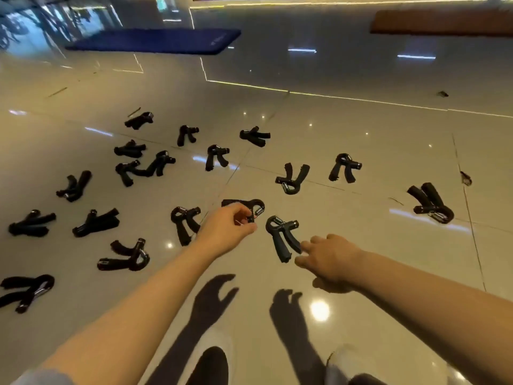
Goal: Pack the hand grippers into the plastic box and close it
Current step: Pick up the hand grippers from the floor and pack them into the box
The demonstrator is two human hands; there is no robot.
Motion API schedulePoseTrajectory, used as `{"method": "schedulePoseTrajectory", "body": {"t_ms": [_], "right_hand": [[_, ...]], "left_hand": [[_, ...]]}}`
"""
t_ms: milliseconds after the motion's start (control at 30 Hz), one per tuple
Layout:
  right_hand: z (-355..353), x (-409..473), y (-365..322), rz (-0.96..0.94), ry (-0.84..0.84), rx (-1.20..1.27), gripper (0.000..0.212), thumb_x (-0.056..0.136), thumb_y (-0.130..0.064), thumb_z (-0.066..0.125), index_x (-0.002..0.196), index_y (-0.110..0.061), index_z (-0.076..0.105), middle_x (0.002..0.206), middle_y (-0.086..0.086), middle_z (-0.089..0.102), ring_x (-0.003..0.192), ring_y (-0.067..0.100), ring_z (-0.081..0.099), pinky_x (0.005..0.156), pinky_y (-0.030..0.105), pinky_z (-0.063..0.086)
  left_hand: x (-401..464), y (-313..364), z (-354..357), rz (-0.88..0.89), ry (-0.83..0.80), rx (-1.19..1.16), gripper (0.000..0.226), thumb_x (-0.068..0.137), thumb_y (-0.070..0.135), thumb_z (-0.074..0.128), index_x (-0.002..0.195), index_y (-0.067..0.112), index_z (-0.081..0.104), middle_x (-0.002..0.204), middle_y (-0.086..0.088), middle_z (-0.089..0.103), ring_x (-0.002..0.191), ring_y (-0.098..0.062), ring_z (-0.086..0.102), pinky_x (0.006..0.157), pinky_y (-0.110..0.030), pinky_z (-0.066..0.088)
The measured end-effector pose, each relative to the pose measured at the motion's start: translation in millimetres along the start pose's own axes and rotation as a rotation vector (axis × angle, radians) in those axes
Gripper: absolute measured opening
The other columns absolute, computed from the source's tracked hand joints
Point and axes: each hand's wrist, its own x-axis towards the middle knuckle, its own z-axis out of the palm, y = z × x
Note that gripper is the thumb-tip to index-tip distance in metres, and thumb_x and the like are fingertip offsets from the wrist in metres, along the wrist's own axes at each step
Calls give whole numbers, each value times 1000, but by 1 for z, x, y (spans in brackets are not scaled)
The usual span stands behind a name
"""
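Several black hand grippers lie scattered over the glossy tiled floor. My left hand pinches one hand gripper near its spring head, just above the floor. My right hand reaches with its fingertips to the handle ends of another hand gripper lying flat; its fingers are loosely extended and touch or nearly touch it. No plastic box shows in the view.
More hand grippers spread left and another pair lies far right. A blue mat and a brown bench are far back. My white shoes stand at the bottom edge.
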Motion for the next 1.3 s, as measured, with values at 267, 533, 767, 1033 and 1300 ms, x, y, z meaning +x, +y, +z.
{"method": "schedulePoseTrajectory", "body": {"t_ms": [267, 533, 767, 1033, 1300], "right_hand": [[107, 110, -8, 240, -79, 283, 64, 91, -42, 50, 144, -29, 16, 149, 16, 20, 123, 33, 40, 96, 39, 38], [136, 173, -3, 349, 14, 333, 60, 83, -48, 57, 137, -35, 33, 148, 22, 20, 110, 41, 45, 89, 43, 41], [151, 172, -6, 350, 51, 329, 71, 36, -30, 85, 103, -21, 66, 100, 17, 62, 67, 39, 53, 43, 34, 43], [154, 165, 14, 238, 150, 257, 81, 40, -11, 79, 118, -24, 59, 121, 27, 56, 68, 40, 55, 49, 41, 48], [158, 162, 21, 380, 196, 314, 67, 69, -47, 75, 125, -22, 48, 134, 24, 44, 89, 40, 58, 65, 44, 50]], "left_hand": [[36, -181, 57, -312, 62, 163, 48, 85, 29, 65, 130, 20, 50, 145, -6, 27, 126, -30, 39, 102, -39, 38], [79, -249, 59, -388, 33, 209, 62, 86, 28, 64, 140, 17, 36, 145, -14, 24, 127, -36, 38, 106, -43, 34], [96, -255, 74, -391, 10, 245, 77, 84, 39, 65, 147, 21, 25, 157, -10, 7, 143, -28, 11, 113, -43, 21], [30, -235, 114, -152, -95, 355, 89, 71, 45, 75, 145, 20, 32, 151, -19, 25, 136, -35, 30, 105, -43, 33], [42, -216, 114, 140, 39, 410, 81, 56, 28, 83, 129, 17, 52, 127, -9, 56, 112, -28, 56, 92, -44, 43]]}}
